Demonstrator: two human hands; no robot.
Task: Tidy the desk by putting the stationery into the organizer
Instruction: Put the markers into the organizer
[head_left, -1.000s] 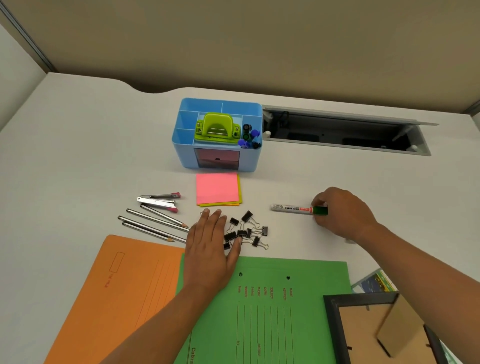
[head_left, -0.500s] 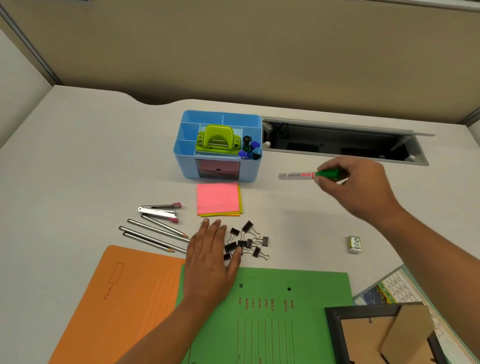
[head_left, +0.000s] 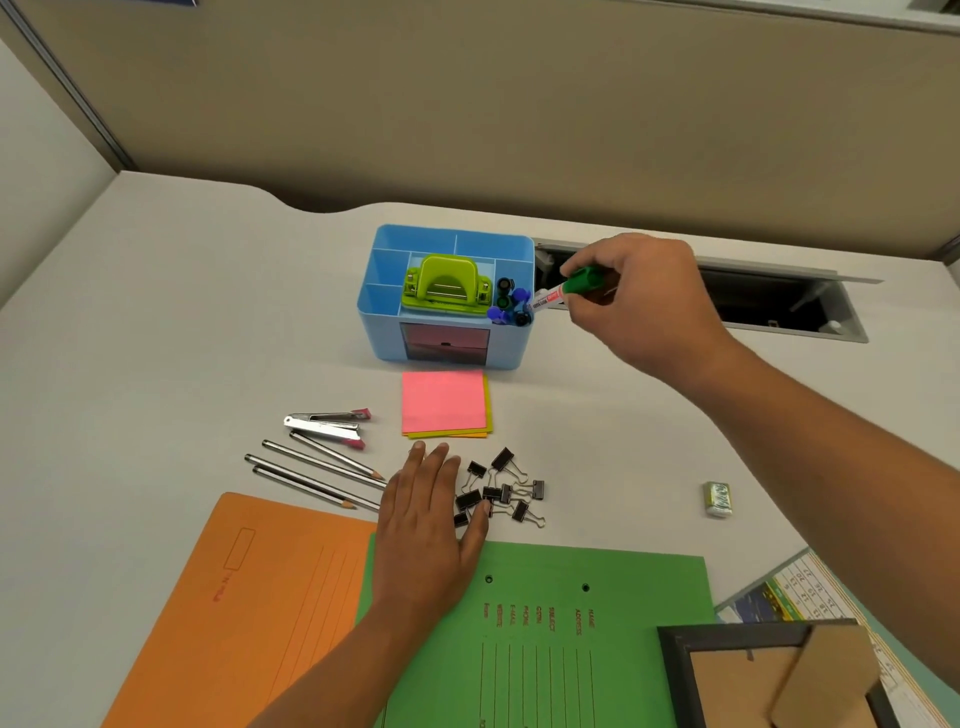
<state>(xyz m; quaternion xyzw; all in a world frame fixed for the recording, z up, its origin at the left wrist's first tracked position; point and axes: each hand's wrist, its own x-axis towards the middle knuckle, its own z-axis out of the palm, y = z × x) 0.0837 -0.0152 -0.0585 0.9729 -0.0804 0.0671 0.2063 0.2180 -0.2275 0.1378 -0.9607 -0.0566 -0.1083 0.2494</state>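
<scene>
The right hand (head_left: 644, 301) has its grip pinched on the green-capped marker (head_left: 558, 292), which tilts with its white end at the blue organizer's (head_left: 384, 312) right compartment, seemingly just inside. The left hand (head_left: 431, 519) lies flat on the table (head_left: 156, 338), fingers spread, against the binder clips (head_left: 511, 491).

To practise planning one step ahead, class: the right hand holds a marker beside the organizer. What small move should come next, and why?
Probably tip the marker more upright and lower it into the right front compartment of the organizer. The right hand pinches its green cap end, and its white end slants down at that compartment's edge, where other markers stand.
</scene>
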